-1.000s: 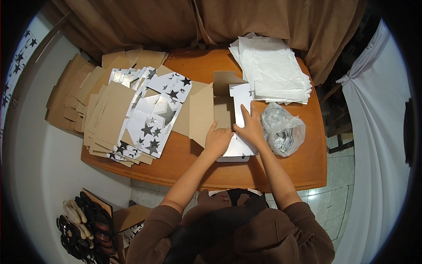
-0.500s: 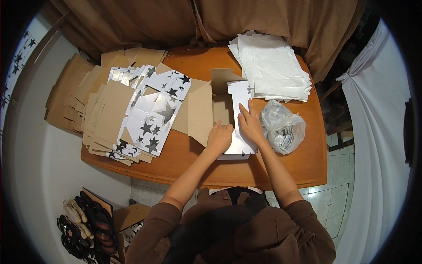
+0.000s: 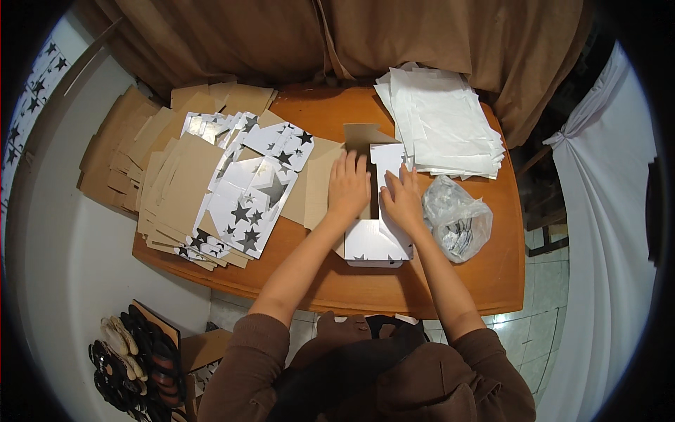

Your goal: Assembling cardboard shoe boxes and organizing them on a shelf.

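Observation:
A cardboard box (image 3: 380,241), white outside with dark stars and brown inside, stands partly folded in front of me on the table. Its near flap lies flat, and a brown flap (image 3: 365,132) sticks up at the far end. My left hand (image 3: 349,188) is over the box's left side, fingers stretched out toward the far end. On the white right-hand panel rests my right hand (image 3: 403,200), its fingers spread. Neither hand grips anything that I can see. The left palm hides part of the box's inside.
Flat star-printed box blanks (image 3: 256,190) and brown cardboard sheets (image 3: 116,155) are piled on the left of the wooden table (image 3: 295,281). White paper sheets (image 3: 450,123) lie at the back right, with a clear plastic bag (image 3: 460,225) of small packets nearer. Sandals (image 3: 133,359) stand low at left.
My left hand has moved away from me along the box and its fingers have straightened. The near flap has folded down flat. My right hand stays on the right panel.

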`<state>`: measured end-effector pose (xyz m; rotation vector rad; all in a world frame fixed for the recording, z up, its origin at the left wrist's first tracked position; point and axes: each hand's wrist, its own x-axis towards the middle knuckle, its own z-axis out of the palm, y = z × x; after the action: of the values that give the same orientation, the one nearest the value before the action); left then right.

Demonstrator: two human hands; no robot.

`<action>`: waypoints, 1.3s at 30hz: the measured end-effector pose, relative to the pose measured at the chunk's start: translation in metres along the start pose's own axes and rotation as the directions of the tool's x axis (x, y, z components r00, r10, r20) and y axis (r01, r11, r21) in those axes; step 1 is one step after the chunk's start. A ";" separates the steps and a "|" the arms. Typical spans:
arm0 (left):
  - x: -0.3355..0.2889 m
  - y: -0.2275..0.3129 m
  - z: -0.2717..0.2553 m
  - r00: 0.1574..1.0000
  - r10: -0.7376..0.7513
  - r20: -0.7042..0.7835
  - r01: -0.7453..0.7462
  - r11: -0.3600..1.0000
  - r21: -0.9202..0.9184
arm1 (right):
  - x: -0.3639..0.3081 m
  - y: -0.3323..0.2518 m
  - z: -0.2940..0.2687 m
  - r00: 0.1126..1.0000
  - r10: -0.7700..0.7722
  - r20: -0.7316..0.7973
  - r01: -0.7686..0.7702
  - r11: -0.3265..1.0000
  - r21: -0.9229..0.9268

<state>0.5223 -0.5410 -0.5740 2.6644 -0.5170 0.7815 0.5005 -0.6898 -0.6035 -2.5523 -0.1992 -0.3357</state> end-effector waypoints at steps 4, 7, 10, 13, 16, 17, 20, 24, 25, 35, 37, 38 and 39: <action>0.055 -0.014 0.001 0.982 0.167 -0.086 -0.153 0.978 0.141 | 0.024 0.000 0.004 0.999 0.017 -0.032 -0.016 0.999 0.029; 0.072 -0.022 0.013 0.976 0.207 -0.073 -0.192 0.968 0.164 | 0.035 -0.007 0.011 0.997 0.076 0.024 -0.074 0.995 -0.073; 0.073 -0.030 0.020 0.970 0.244 0.007 -0.243 0.963 0.120 | 0.038 -0.007 0.014 0.989 0.131 0.072 -0.118 0.979 -0.167; 0.059 -0.031 0.025 0.936 0.315 0.157 -0.332 0.938 0.096 | 0.040 0.000 0.015 0.991 0.128 0.028 -0.124 0.985 -0.117; 0.043 -0.040 0.027 0.876 0.382 0.294 -0.406 0.914 0.023 | 0.041 0.003 0.018 0.995 0.103 -0.004 -0.103 0.992 -0.073; 0.042 -0.044 0.029 0.852 0.421 0.311 -0.447 0.894 0.014 | 0.040 0.003 0.018 0.995 0.099 -0.002 -0.099 0.989 -0.112; 0.042 -0.052 0.033 0.843 0.480 0.243 -0.477 0.876 -0.074 | 0.039 0.001 0.017 0.994 0.111 0.018 -0.108 0.989 -0.096; 0.047 -0.053 0.034 0.834 0.493 0.247 -0.487 0.869 -0.091 | 0.043 0.000 0.008 0.981 0.175 0.089 -0.173 0.984 -0.035; 0.047 -0.053 0.034 0.828 0.502 0.249 -0.491 0.864 -0.108 | 0.043 0.002 0.008 0.978 0.187 0.094 -0.186 0.982 -0.019; 0.045 -0.049 0.038 0.824 0.521 0.222 -0.506 0.853 -0.127 | 0.043 0.008 0.010 0.982 0.174 0.071 -0.173 0.985 -0.021; 0.045 -0.045 0.039 0.812 0.521 0.263 -0.511 0.852 -0.113 | 0.043 0.008 0.010 0.980 0.179 0.087 -0.177 0.984 -0.028; 0.045 -0.043 0.039 0.800 0.517 0.305 -0.514 0.852 -0.098 | 0.043 0.008 0.009 0.978 0.182 0.105 -0.179 0.983 -0.035; 0.044 -0.044 0.039 0.800 0.517 0.305 -0.514 0.852 -0.096 | 0.044 0.004 0.005 0.978 0.182 0.104 -0.179 0.983 -0.034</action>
<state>0.5935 -0.5286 -0.5893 2.6736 -1.3748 0.4574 0.5451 -0.6873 -0.5977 -2.5908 -0.0024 -0.1326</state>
